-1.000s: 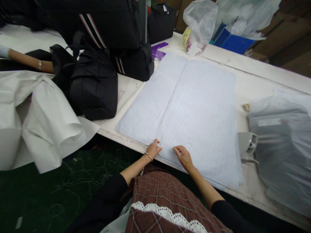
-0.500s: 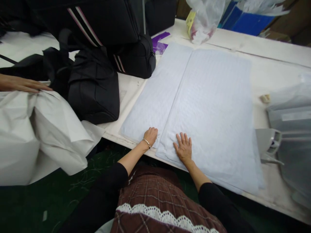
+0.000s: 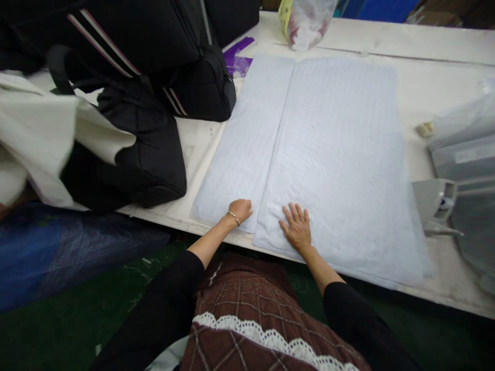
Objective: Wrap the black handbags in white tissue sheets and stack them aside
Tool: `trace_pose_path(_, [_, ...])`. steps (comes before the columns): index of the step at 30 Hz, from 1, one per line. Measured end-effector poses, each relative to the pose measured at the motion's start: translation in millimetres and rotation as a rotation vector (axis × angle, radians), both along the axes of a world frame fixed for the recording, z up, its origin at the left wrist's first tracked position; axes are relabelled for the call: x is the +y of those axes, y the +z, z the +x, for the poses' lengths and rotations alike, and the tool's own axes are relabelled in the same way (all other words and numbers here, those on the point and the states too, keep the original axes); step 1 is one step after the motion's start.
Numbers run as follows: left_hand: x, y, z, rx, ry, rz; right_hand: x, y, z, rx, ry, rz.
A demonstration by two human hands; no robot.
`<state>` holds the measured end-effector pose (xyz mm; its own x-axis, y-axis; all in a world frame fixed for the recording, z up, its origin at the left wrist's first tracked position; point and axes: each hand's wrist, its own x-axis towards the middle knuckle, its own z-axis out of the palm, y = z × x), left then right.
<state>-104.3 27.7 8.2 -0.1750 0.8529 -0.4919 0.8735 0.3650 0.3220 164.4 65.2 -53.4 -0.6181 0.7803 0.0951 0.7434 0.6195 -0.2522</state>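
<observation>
Two piles of thin, pale bluish-white sheets lie side by side on the white table, a narrow stack [image 3: 247, 139] to the left and a wider stack [image 3: 340, 149] to the right. A seam-like gap runs between them. My left hand [image 3: 240, 208], with a bracelet at the wrist, is curled into a fist on the narrow stack near the table's front edge. Whatever its fingers may hold is hidden. Spread flat with its fingers apart, my right hand [image 3: 297, 226] rests on the near left corner of the wider stack.
Black bags [image 3: 154, 154] with pale stripes crowd the left side. White material [image 3: 46, 134] hangs before them, above a blue mesh cloth [image 3: 69, 247]. A tape dispenser [image 3: 436, 203] and grey plastic packages [image 3: 474, 180] stand right. A clear plastic bag [image 3: 307, 26] sits at the back.
At the left, the white material has been lifted and swung aside, uncovering the blue mesh; the other person's hand on top of it is gone from there. My hands stay nearly in place.
</observation>
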Motion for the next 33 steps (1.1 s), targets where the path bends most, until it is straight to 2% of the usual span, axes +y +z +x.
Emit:
trace_pose_path(3, [2.3, 1.5, -9.6, -0.042, 0.021, -0.013, 0.4, -1.1, 0.8, 0.004, 0.001, 0.001])
trace_pose_path(10, [-3.2, 3.2, -25.6, -0.112, 0.046, -0.039, 1.7, -3.8, 2.0, 0.046, 0.037, 0.133])
trace_pose_path(17, [-19.1, 3.9, -0.1, -0.005, 0.067, 0.001, 1.6, -3.3, 2.3, 0.035, 0.036, 0.13])
trace_pose_path(21, [-20.0, 6.1, 14.0, 0.114, 0.027, 0.064, 1.2, -2.5, 1.9, 0.04, 0.033, 0.133])
trace_pose_path(24, [-16.5, 5.7, 15.7, 0.156, -0.01, 0.048, 0.9, -2.3, 1.5, 0.046, 0.034, 0.142])
trace_pose_path(33, [-11.9, -1.5, 7.1, 0.065, 0.006, 0.021, 1.9, -2.5, 1.9, 0.028, 0.029, 0.141])
